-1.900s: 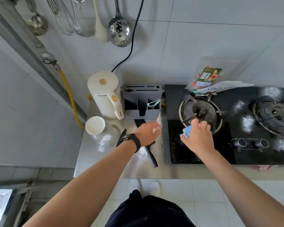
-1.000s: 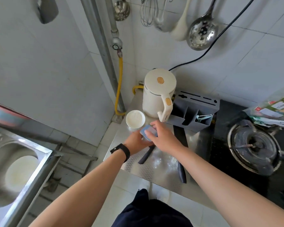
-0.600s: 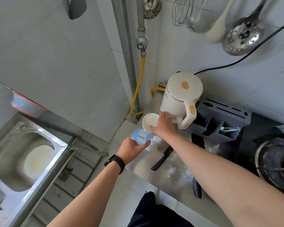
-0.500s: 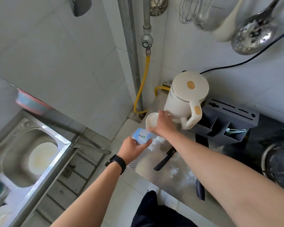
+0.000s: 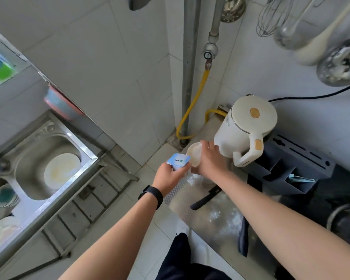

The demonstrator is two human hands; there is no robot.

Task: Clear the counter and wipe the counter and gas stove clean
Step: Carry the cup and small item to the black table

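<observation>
1. A small blue-lidded tub [image 5: 178, 160] is gripped in the left hand [image 5: 171, 177] at about the left edge of the counter [image 5: 182, 201]. Were that grip loosened, the tub would probably be dropped on the floor tiles rather than on the metal.
2. The white cup [image 5: 193, 153], at the counter's back corner, is clasped round its side by the right hand [image 5: 210, 161], with the kettle [image 5: 245, 126] just beside the fingers. The kettle could be knocked as the cup is lifted away, and anything left in the cup could be spilled.
3. A black-handled knife [image 5: 205, 200] lies loose on the counter under the right forearm, with a second knife [image 5: 243, 238] nearer the front edge. Either could be swept off by a careless arm. The white powder [image 5: 224, 217] scattered there could be smeared wider.
4. The cup's lower part is hidden by the right hand, so it cannot be told whether the cup is lifted or standing, or whether it is empty.
5. The gas stove [image 5: 343, 221] is cut off at the right edge and blurred; only part of one burner can be made out.
</observation>
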